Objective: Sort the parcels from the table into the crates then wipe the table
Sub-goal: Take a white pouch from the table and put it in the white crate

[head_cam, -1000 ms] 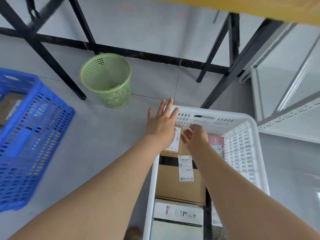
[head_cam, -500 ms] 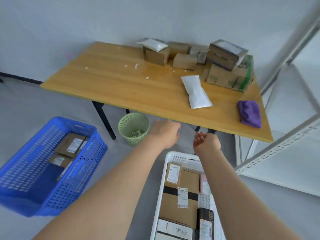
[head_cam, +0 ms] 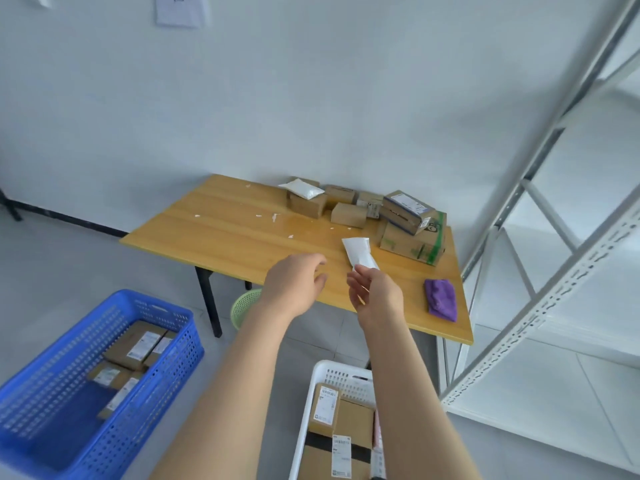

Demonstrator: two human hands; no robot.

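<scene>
Head view: both hands empty over the bench's near edge

Left hand [head_cam: 294, 285] hovers above the front of the bench [head_cam: 225, 233], fingers loosely curled, holding nothing; right hand [head_cam: 375, 294] is just beside it at 3 o'clock, fingers relaxed and part spread, over the near end of a white mailer [head_cam: 358, 252]; whether it touches the mailer cannot be told. A purple cloth [head_cam: 441, 299] lies at 3 o'clock from the right hand near the bench corner; stacked cardboard boxes [head_cam: 412, 244] stand at 1 o'clock along the far edge, one topped by a white pouch [head_cam: 301, 188]; white scraps dot the wood. On the floor, a blue crate [head_cam: 166, 368] at 8 o'clock holds labelled parcels [head_cam: 138, 344]; a white crate [head_cam: 346, 377] at 6 o'clock holds more boxes; a green bin [head_cam: 244, 304] stands under the bench.
</scene>
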